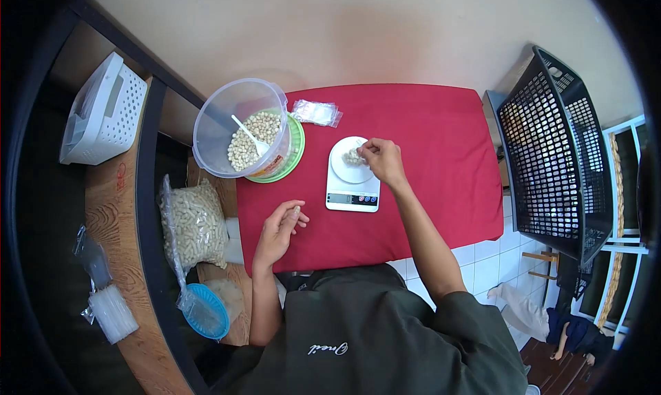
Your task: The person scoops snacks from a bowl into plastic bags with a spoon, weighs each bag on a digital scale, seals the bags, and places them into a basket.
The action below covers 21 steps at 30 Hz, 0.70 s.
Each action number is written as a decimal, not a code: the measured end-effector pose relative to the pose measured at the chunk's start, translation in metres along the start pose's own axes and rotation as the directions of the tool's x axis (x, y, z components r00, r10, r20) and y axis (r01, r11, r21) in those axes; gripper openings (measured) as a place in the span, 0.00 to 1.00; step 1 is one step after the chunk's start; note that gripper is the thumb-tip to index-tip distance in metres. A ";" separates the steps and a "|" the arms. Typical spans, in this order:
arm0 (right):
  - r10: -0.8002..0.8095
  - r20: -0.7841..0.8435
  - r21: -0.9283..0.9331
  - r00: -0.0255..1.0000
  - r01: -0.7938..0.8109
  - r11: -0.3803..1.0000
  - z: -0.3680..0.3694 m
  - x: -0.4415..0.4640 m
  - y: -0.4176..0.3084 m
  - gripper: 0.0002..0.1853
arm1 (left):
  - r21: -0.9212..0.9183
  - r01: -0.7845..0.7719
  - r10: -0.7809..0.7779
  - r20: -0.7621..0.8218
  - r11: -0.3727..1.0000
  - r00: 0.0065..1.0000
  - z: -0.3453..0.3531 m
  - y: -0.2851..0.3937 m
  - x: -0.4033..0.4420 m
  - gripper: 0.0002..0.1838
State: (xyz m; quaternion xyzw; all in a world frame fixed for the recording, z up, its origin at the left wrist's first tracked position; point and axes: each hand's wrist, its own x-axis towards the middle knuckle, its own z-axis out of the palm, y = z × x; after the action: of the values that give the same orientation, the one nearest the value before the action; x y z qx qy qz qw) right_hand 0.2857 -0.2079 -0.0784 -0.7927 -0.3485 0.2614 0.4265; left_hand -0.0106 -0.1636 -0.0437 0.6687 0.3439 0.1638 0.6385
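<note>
On the red cloth stands a white kitchen scale (352,188), and a small clear bag of pale pieces (352,157) lies on its round plate. My right hand (383,160) reaches over the plate, its fingers pinched on the bag's edge. Left of the scale, near the cloth's front edge, my left hand (279,228) is raised with a small pale piece (297,210) between its fingertips. A clear tub (206,143) of pale round pieces, with a white spoon (252,137) in it, stands at the back left on a green lid (297,147).
Clear plastic packets (316,112) lie at the cloth's back edge. At left are a large filled bag (196,223), a blue basket (206,311), a white basket (117,112) and plastic bags (112,314). A black crate (551,147) stands at right; a person (575,331) is at lower right.
</note>
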 end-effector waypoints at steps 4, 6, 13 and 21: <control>-0.167 -0.081 -0.227 0.983 0.145 0.963 0.004 -0.001 0.009 0.13 | 0.055 0.073 -0.073 0.002 0.996 0.997 0.007 -0.017 -0.004 0.16; -0.161 -0.121 -0.240 0.979 0.129 0.962 0.000 -0.004 0.011 0.14 | 0.093 0.075 -0.073 -0.023 0.993 0.997 0.009 -0.024 -0.005 0.15; -0.103 -0.236 -0.204 0.966 0.055 0.978 -0.038 -0.021 0.047 0.16 | 0.106 0.130 -0.109 -0.186 0.986 0.976 0.002 -0.055 -0.006 0.12; 0.024 -0.467 -0.108 0.884 -0.084 0.991 -0.086 -0.055 0.096 0.14 | 0.381 0.129 0.161 -0.640 0.916 0.751 -0.014 -0.088 -0.013 0.11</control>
State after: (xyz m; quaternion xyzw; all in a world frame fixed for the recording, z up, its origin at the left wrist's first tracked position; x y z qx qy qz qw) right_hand 0.3441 -0.3310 -0.1112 -0.8666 -0.2296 0.0536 0.4397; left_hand -0.0511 -0.1659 -0.1243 0.6867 0.5670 0.3204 0.3230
